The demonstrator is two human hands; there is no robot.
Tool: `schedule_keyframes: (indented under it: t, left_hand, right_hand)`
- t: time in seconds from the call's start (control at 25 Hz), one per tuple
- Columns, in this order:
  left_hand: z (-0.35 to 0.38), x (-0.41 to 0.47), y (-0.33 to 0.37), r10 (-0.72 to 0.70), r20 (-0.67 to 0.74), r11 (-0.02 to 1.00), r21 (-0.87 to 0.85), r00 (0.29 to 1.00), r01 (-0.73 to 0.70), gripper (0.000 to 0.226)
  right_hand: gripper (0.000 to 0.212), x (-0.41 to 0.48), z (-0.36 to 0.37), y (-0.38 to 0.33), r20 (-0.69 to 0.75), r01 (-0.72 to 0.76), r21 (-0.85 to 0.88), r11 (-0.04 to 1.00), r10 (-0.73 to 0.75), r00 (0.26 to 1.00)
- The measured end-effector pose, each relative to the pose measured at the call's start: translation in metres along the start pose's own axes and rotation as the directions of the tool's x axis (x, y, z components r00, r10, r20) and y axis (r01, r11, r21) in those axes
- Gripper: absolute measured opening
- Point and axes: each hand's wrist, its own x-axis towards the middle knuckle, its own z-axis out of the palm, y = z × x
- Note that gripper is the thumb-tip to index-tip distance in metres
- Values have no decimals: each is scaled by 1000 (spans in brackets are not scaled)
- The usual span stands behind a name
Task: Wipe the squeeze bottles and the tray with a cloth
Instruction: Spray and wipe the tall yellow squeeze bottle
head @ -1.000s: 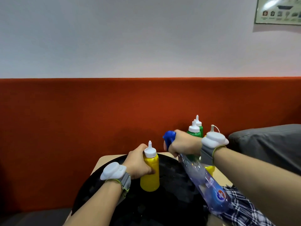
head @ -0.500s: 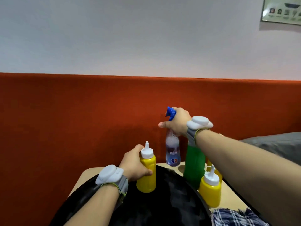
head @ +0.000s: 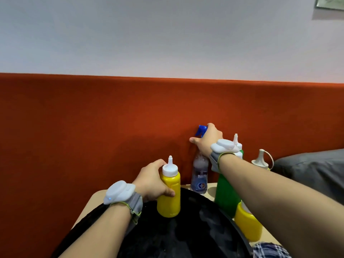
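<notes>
A: Head camera: where are the hands?
B: On the black tray point(head: 176, 243), the left hand point(head: 151, 180) grips the upright yellow squeeze bottle point(head: 169, 200). Just beyond the tray, the right hand point(head: 208, 141) clasps the spray bottle point(head: 200, 175) by its top. The checked cloth point(head: 270, 251) lies right of the tray.

yellow bottle point(head: 169, 194), white cap; green bottle point(head: 226, 194); black tray point(head: 186, 237); blue sprayer head point(head: 201, 130); blue-white checked cloth point(head: 270, 250); rust-orange backrest point(head: 93, 118).

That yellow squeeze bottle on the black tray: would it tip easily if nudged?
Probably fairly easily: the yellow squeeze bottle is tall and narrow, standing upright on the black tray. Its plastic body likely gives a little under the left hand gripping it. It is opaque, so its weight can't be judged.
</notes>
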Motion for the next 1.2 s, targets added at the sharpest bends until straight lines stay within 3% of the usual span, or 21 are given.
schedule_keyframes:
  t: [0.16,0.28,0.44,0.6,0.68,0.8,0.92,1.08,1.2]
  left_hand:
    - [-12,-18,8,-17,75,1000,19,997,16,65]
    - [-12,-42,17,-7,56,999,44,998,4,64]
    - [-2,-90,51,40,11,998,48,999,-41,61]
    - [4,-132,76,40,6,997,69,999,-41,64]
    - [6,-150,78,37,22,994,106,999,-39,62]
    - [8,-176,74,9,51,989,145,999,-17,59]
    - [8,-185,66,-3,25,994,111,1000,0,60]
    - [18,-190,60,-10,18,1000,9,1000,10,59]
    - [22,-189,59,-8,10,999,-48,1000,8,59]
  right_hand:
    - [36,-19,-38,-16,10,96,-95,991,-95,995]
    - [51,-47,-68,-22,64,143,39,989,-146,987]
    - [46,-109,-106,-7,251,242,-12,970,-231,940]
    - [36,-160,-140,21,474,369,-103,923,-281,835]
    - [33,-180,-150,44,565,442,-254,860,-239,790]
    - [37,-211,-159,94,638,479,-509,716,-60,768]
    - [41,-231,-158,138,687,450,-486,749,9,727]
    - [44,-237,-130,171,562,312,-515,798,40,826]
    - [44,-233,-126,172,557,309,-515,800,38,829]
